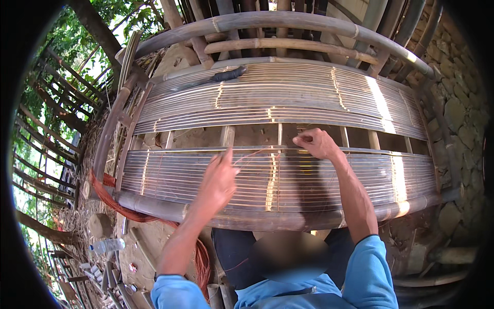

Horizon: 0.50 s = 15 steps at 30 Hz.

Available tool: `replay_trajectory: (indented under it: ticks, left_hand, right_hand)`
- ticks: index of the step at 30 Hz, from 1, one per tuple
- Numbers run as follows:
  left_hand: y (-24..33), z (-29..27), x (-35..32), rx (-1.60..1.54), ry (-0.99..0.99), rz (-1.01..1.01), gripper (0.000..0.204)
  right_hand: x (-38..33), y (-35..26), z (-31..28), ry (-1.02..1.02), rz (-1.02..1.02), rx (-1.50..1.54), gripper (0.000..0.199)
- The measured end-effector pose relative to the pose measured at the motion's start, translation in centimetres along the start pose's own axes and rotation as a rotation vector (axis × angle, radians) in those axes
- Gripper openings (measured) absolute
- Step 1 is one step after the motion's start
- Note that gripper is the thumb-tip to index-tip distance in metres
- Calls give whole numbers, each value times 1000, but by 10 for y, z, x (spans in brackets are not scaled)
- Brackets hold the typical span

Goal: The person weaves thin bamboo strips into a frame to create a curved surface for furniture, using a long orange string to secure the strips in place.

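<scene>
My left hand (218,177) is closed above the near slats of a bamboo bench, with a thin reddish strand (251,156) running from its fingers toward the bench's middle. Over the gap between the two slat panels, my right hand (317,143) has its fingers curled together; whatever they pinch is too small to make out. Beneath my hands lies the near slat panel (329,180), crossed by pale tied rows. Beyond the gap is the far slat panel (288,90). A knife with a black handle (230,73) rests on its left part.
A bundle of red-brown cord (128,210) hangs over the bench's front left corner. The bamboo front rail (278,220) runs before my legs. A plastic bottle (108,246) lies on the ground at left, near cut bamboo pieces. Stone wall (458,113) stands at right.
</scene>
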<state>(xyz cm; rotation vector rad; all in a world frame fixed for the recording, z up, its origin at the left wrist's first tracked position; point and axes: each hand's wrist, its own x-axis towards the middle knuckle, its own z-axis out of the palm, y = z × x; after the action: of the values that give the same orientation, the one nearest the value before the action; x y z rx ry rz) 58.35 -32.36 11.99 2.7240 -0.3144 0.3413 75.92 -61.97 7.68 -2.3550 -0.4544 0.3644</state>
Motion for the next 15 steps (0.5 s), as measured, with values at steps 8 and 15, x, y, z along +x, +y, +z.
replay_trajectory:
  ticks: [8,15]
  left_hand:
    - [2,-107,-105,-859,-110,-257,31]
    - [34,-104,-154,-1714,180,-42,53]
  right_hand:
    - [-11,11,8,-117,162,-242,56]
    - [-20,24,14,41,61,-272,48]
